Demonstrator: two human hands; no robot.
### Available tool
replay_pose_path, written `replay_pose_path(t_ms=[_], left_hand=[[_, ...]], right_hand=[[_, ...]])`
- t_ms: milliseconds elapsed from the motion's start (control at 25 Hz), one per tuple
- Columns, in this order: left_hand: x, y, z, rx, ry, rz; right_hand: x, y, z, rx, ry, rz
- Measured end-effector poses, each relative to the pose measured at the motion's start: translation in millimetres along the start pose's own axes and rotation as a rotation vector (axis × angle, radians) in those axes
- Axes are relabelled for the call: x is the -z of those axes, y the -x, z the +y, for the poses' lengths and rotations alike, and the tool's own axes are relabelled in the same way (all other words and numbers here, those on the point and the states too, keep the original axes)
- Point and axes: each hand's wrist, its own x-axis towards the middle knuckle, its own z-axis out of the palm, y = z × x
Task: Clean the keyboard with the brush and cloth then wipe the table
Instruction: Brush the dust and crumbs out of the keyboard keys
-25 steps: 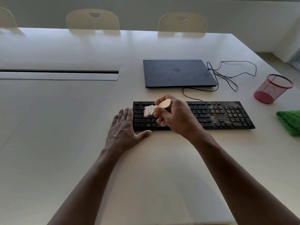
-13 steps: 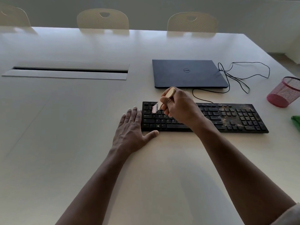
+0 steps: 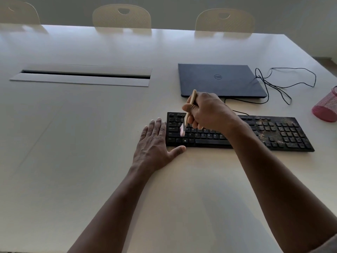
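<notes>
The white table [image 3: 76, 136] fills the frame. Right of centre lies the black keyboard [image 3: 237, 133]; its right part carries brown crumbs [image 3: 264, 128], the left part looks clean. The left hand [image 3: 155, 145] lies flat and open at the keyboard's left edge, holding nothing. The right hand [image 3: 206, 112] is closed on the wooden brush [image 3: 188, 110], which a second ago lay flat and now stands steeply, bristles on the left keys. I judge that brushing is early. The cloth is out of view.
</notes>
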Motion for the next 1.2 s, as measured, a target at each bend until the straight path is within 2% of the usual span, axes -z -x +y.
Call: replay_pose_path(t_ms=[120,280,400,520,720,800,880,920,1000,1080,1160,1200], left_hand=[[0,1,1,-0.001,0.005,-0.005],[1,0,1,0.002,0.011,-0.008],[1,0,1,0.0,0.006,-0.006],[0,1,0,0.004,0.01,0.005],[1,0,1,0.003,0.002,-0.01],[1,1,1,0.002,0.005,-0.011],[1,1,1,0.001,0.008,0.0],[1,1,1,0.001,0.009,0.005],[1,0,1,0.001,0.01,0.004],[1,0,1,0.002,0.002,-0.002],[1,0,1,0.006,0.002,-0.005],[2,0,1,0.005,0.006,-0.006]], right_hand=[[-10,10,-2,0.052,0.012,0.074],[-9,22,-1,-0.047,-0.005,-0.032],[-12,21,-5,0.032,-0.061,0.037],[-26,20,-2,0.065,-0.09,0.034],[-15,22,3,0.076,0.267,0.16],[-14,22,1,0.072,0.13,0.148],[-19,26,-1,0.04,-0.047,0.051],[-21,29,1,0.032,-0.051,0.03],[-19,33,8,0.013,0.08,0.072],[-12,36,14,0.015,0.265,0.186],[-7,37,16,0.018,0.257,0.237],[-5,37,16,0.004,0.159,0.217]])
